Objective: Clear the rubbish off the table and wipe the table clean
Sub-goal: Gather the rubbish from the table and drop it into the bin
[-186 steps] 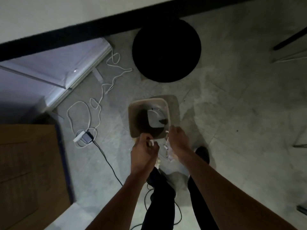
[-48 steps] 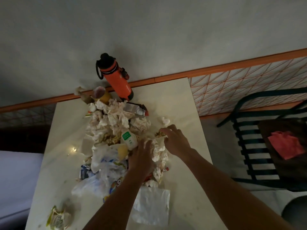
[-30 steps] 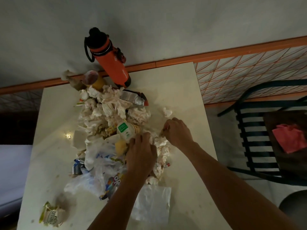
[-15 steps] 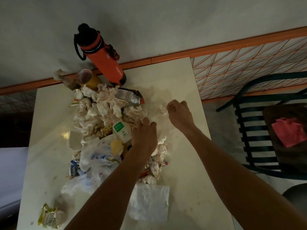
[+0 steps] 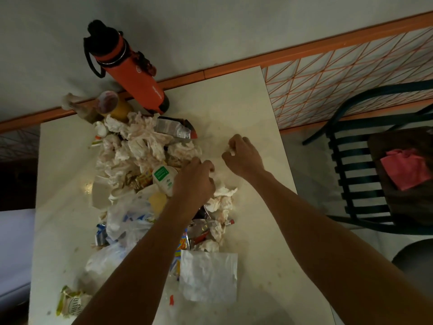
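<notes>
A pale table (image 5: 236, 106) carries a heap of rubbish: crumpled tissues (image 5: 143, 144), plastic bags (image 5: 126, 219), snack wrappers (image 5: 70, 301), a white tub with a green label (image 5: 164, 179) and a flat white paper (image 5: 208, 275). My right hand (image 5: 243, 156) is curled round a small white tissue wad (image 5: 230, 151) just right of the heap. My left hand (image 5: 194, 181) lies curled on the heap's right side, gripping crumpled tissue under its fingers.
An orange flask with a black lid (image 5: 131, 73) stands at the table's back edge against the wall, beside a cup (image 5: 110, 106). A dark slatted chair (image 5: 365, 174) holding a pink cloth (image 5: 407, 167) stands to the right.
I have turned from the floor bin to the table. Over the last second my right hand moved away from the heap to the loose tissue wad and closed on it; my left hand crept further back.
</notes>
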The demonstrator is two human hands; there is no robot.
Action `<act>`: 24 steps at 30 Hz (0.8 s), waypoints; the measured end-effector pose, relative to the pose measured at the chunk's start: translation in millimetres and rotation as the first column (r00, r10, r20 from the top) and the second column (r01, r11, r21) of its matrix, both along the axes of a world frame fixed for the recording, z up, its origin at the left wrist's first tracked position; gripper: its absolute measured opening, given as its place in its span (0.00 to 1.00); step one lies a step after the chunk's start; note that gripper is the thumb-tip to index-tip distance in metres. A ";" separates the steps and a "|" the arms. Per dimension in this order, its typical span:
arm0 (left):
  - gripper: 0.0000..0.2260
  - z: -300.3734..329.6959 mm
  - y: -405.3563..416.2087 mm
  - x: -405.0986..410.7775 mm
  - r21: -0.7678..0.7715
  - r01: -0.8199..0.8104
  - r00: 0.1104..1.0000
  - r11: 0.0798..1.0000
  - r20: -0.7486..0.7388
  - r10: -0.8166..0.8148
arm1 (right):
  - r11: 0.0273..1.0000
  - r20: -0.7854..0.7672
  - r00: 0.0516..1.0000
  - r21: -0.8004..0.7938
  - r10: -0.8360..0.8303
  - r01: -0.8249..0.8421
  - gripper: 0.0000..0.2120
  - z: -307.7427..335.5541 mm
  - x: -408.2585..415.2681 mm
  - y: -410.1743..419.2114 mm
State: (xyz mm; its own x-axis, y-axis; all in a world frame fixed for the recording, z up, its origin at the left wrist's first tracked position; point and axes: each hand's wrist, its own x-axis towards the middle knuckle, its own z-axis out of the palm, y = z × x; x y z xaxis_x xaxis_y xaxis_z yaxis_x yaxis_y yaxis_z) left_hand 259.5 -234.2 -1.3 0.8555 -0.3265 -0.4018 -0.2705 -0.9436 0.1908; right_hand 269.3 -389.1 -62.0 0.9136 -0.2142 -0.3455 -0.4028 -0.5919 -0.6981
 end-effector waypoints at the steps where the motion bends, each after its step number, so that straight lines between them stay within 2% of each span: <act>1: 0.14 3.7 1.3 -1.1 -0.051 -0.027 1.000 0.998 0.010 0.028 | 0.998 -0.018 0.999 0.041 -0.044 0.045 0.10 3.0 -5.6 0.7; 6: 0.07 23.9 8.8 -13.0 -0.296 -0.175 0.978 0.939 0.055 0.200 | 0.973 -0.064 0.988 0.172 -0.143 0.152 0.01 11.8 -35.8 0.0; 10: 0.05 30.6 18.4 -33.6 -0.413 -0.186 0.937 0.892 0.198 0.287 | 0.984 -0.086 0.996 0.180 0.020 -0.004 0.10 15.3 -54.1 5.0; 12: 0.08 29.2 22.0 -45.3 -0.417 -0.213 0.927 0.883 0.199 0.318 | 0.965 -0.099 0.984 0.230 0.149 -0.123 0.14 14.7 -59.4 9.1; 15: 0.12 29.4 19.3 -63.3 -0.334 -0.318 0.931 0.887 0.067 0.359 | 0.930 -0.148 0.919 0.107 0.366 -0.352 0.25 11.4 -62.7 12.7; 16: 0.14 26.9 17.7 -67.3 -0.273 -0.314 0.940 0.910 0.044 0.338 | 0.913 -0.157 0.900 0.051 0.407 -0.404 0.27 8.3 -63.7 13.2; 18: 0.19 18.9 15.6 -72.8 -0.121 -0.225 0.970 0.967 0.063 0.234 | 0.897 -0.150 0.891 -0.047 0.428 -0.439 0.24 3.4 -68.1 13.9; 21: 0.15 7.2 14.7 -75.8 -0.049 -0.154 0.987 0.987 0.048 0.156 | 0.940 -0.112 0.940 -0.080 0.323 -0.333 0.16 -0.3 -76.5 10.4; 24: 0.14 -1.0 12.9 -77.3 -0.009 -0.063 0.997 0.998 0.053 0.064 | 0.984 -0.086 0.980 0.021 0.179 -0.178 0.13 6.0 -84.0 4.1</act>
